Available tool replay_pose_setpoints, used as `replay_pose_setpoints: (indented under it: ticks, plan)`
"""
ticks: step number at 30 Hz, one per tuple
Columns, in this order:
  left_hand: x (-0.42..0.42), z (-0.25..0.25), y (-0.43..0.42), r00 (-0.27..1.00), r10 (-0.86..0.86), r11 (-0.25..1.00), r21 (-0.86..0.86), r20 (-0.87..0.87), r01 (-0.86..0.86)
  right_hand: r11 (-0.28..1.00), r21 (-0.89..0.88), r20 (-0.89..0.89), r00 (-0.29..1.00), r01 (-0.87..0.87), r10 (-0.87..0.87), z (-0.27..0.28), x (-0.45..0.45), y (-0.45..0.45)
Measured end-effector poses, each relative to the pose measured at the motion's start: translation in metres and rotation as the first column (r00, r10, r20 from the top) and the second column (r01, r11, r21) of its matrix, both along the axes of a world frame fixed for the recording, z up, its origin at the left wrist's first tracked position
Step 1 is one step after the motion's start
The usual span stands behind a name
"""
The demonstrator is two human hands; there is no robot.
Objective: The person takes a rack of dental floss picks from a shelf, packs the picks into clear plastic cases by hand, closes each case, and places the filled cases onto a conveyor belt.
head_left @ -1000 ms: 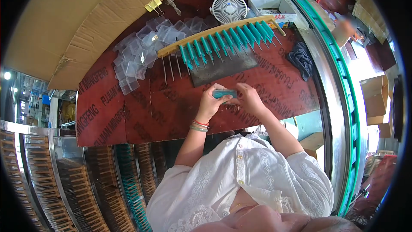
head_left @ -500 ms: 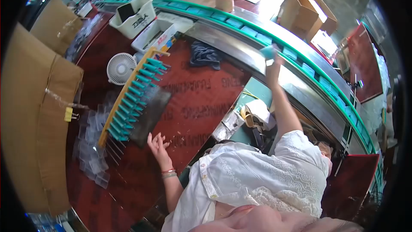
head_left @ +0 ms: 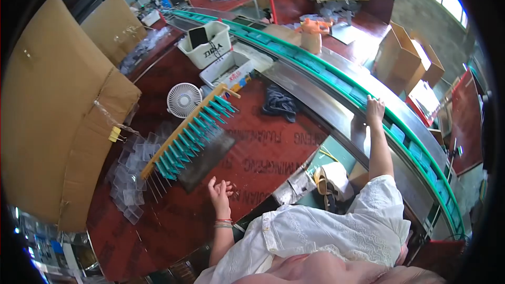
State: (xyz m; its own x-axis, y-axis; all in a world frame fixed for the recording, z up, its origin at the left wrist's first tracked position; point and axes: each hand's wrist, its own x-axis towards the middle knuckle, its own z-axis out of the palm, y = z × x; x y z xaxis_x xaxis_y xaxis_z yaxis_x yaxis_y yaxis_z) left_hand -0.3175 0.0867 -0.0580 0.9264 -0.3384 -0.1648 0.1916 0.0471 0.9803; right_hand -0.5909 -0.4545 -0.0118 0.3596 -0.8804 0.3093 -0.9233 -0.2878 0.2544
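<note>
My left hand (head_left: pixel 220 193) hangs over the red table (head_left: pixel 263 152), fingers apart and nothing in them, near the dark mat (head_left: pixel 202 165). With the arm stretched out, my right hand (head_left: pixel 375 109) is at the green-edged conveyor (head_left: pixel 336 87), its fingers bent down; whatever is under them is hidden. Teal pieces on thin metal rods hang from a wooden bar (head_left: pixel 181 129) that lies slanting over the mat. Clear plastic boxes (head_left: pixel 129 179) lie heaped left of the bar. Flat teal packs (head_left: pixel 415 150) lie along the conveyor.
A white fan (head_left: pixel 184 100), a white bin (head_left: pixel 205 44), a shallow white tray (head_left: pixel 227 69) and a dark cloth (head_left: pixel 280 103) are on the table. Large cardboard (head_left: pixel 58 105) stands at the left. Beyond the conveyor are an orange-topped container (head_left: pixel 311 39) and open cartons (head_left: pixel 397 55).
The view has turned toward the conveyor. My hands, together at a teal item a second ago, have separated; my right hand carried it across to the conveyor, and my left hand opened.
</note>
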Motion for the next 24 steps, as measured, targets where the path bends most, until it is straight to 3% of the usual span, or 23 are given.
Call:
replay_pose_setpoints:
  ticks: [5, 7, 9, 11, 13, 15, 16, 18, 20, 21, 22, 23, 24]
  plan:
    - [-0.005, -0.004, 0.005, 0.998, 0.037, 0.999, 0.001, 0.042, -0.037, 0.989, 0.092, 0.296, 0.951, -0.115, 0.083, 0.004, 0.047, 0.005]
    - [-0.005, -0.003, 0.011, 0.998, 0.065, 0.998, -0.009, 0.015, -0.065, 0.984, 0.018, 0.393, 0.906, -0.176, 0.155, -0.005, 0.048, 0.008]
    - [-0.002, -0.001, 0.015, 0.994, 0.113, 0.993, -0.043, 0.014, -0.112, 0.938, -0.194, 0.444, 0.827, -0.286, 0.344, -0.02, 0.034, 0.007]
    - [-0.002, -0.003, 0.028, 0.985, 0.167, 0.986, -0.004, 0.04, -0.167, 0.967, -0.151, 0.43, 0.867, -0.206, 0.252, -0.024, 0.018, 0.007]
    - [-0.002, -0.005, 0.049, 0.971, 0.235, 0.972, 0.003, 0.048, -0.235, 0.999, -0.007, 0.338, 0.94, -0.041, 0.041, -0.031, 0.01, 0.001]
    - [0.005, -0.008, 0.069, 0.948, 0.307, 0.95, 0.04, 0.079, -0.311, 0.979, -0.183, 0.41, 0.899, -0.085, 0.155, -0.04, 0.011, 0.006]
    - [0.013, -0.006, 0.079, 0.935, 0.34, 0.936, 0.056, 0.1, -0.347, 0.986, -0.107, 0.454, 0.876, -0.129, 0.163, -0.031, 0.019, 0.01]
    - [0.035, 0.005, 0.109, 0.889, 0.415, 0.899, 0.066, 0.195, -0.434, 0.979, -0.023, 0.487, 0.853, -0.201, 0.186, -0.024, 0.022, 0.022]
    - [0.073, 0.024, 0.156, 0.849, 0.458, 0.878, 0.012, 0.264, -0.478, 0.878, -0.433, 0.474, 0.777, -0.203, 0.413, -0.024, 0.021, 0.025]
    - [0.095, 0.037, 0.18, 0.785, 0.495, 0.841, 0.022, 0.373, -0.54, 0.868, -0.436, 0.461, 0.769, -0.238, 0.443, -0.021, 0.024, 0.035]
    - [0.123, 0.044, 0.21, 0.71, 0.516, 0.753, 0.141, 0.479, -0.643, 0.899, -0.363, 0.551, 0.721, -0.246, 0.42, -0.017, 0.032, 0.051]
    - [0.153, 0.052, 0.239, 0.572, 0.415, 0.674, 0.184, 0.707, -0.716, 0.925, -0.285, 0.637, 0.672, -0.25, 0.377, -0.015, 0.045, 0.071]
    - [0.181, 0.061, 0.256, 0.411, 0.25, 0.589, 0.199, 0.877, -0.783, 0.906, -0.16, 0.711, 0.591, -0.392, 0.381, -0.014, 0.063, 0.104]
